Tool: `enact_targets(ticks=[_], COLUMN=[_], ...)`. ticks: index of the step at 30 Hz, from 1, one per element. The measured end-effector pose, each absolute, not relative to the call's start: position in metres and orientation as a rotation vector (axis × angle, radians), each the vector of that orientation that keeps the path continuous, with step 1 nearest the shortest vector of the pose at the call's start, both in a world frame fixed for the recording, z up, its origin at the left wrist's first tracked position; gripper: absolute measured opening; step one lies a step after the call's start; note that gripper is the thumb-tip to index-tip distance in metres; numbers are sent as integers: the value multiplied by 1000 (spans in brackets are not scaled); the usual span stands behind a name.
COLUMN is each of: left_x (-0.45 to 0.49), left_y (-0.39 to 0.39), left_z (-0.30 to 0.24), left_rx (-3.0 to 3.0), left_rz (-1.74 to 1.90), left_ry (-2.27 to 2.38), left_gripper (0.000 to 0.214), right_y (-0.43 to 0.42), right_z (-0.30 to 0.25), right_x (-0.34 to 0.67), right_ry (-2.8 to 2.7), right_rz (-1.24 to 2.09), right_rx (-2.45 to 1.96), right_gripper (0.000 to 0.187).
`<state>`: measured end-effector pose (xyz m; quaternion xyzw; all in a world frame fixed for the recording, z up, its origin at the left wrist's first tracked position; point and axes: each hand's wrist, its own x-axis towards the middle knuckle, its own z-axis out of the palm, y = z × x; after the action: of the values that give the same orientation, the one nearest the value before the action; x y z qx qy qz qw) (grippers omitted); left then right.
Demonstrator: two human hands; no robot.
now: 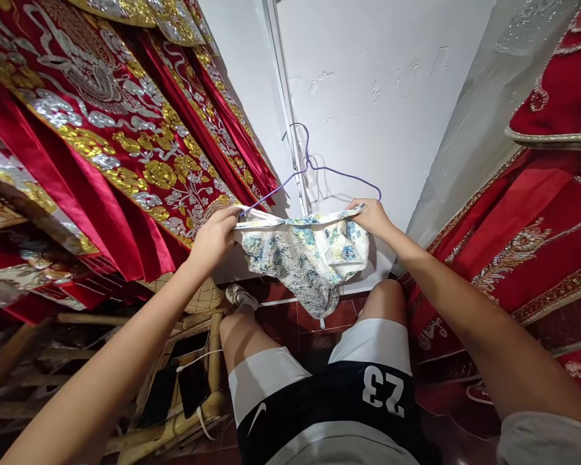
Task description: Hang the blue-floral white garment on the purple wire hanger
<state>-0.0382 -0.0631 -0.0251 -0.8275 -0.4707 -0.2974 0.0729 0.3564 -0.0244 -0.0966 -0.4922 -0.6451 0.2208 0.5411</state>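
Note:
A white top (pixel 304 248) with blue and yellow flowers and a gathered, ruffled part is stretched between my hands. A thin purple wire hanger (pixel 308 165) rises above its upper edge, hook upward and not hung on anything I can make out. My left hand (pixel 216 236) is closed around the top's left end, close to the hanger's left end. At the other end, the fingers of my right hand (pixel 370 216) pinch the upper edge, just below the hanger's right corner. The hanger's lower part is hidden by cloth and hands.
Red costumes with gold and silver sequins (pixel 159 174) hang at the left. Red beaded cloth (pixel 527 239) hangs at the right. Ahead is a white wall (pixel 368 84) with a vertical strip. Dark phones (pixel 193 384) and a white cable lie on a wooden seat (pixel 215 342) at lower left.

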Motion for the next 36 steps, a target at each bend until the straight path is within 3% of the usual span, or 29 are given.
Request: enact_targets(ticks=[6,10,20,22,25,27,28,32,34,36], left_x=[4,11,41,44,40,33,29,17,14,13], left_y=[-41,-31,-31,-24,-16,-13,-11,-6,-4,-2], left_z=[8,10,9,2,-7,-8,-8,-3,-2,-3], left_rx=[-2378,-2392,-2504,-2499,-2498,-2520,-2536,-2591,-2570,-2496], left_rz=[-1535,-1247,-976,-931,-918,-915,-912,-975,-1098,-1290], left_ry=[-1437,-1608,-1496,-1461,-1446,-1422,-1405,-1399,-1429,-1476], left_gripper=[21,16,41,44,42,39,38,32,26,21], right_y=[-32,-43,-53,-61,-70,-71,-69,-59,-57,-58], right_z=[-102,-99,-98,-97,-95,-89,-84,-52,-37,-29], right_x=[348,351,349,347,356,371,380,412,417,412], right_ry=[-1431,-1443,-1353,-1397,-1368,-1307,-1296,-1423,-1477,-1480], right_rz=[823,883,937,831,599,475,436,468,558,639], right_rx=[-1110,-1105,-1091,-1078,-1023,-1040,-1060,-1160,-1164,-1103], right_gripper=[23,22,27,36,76,87,81,27,20,24])
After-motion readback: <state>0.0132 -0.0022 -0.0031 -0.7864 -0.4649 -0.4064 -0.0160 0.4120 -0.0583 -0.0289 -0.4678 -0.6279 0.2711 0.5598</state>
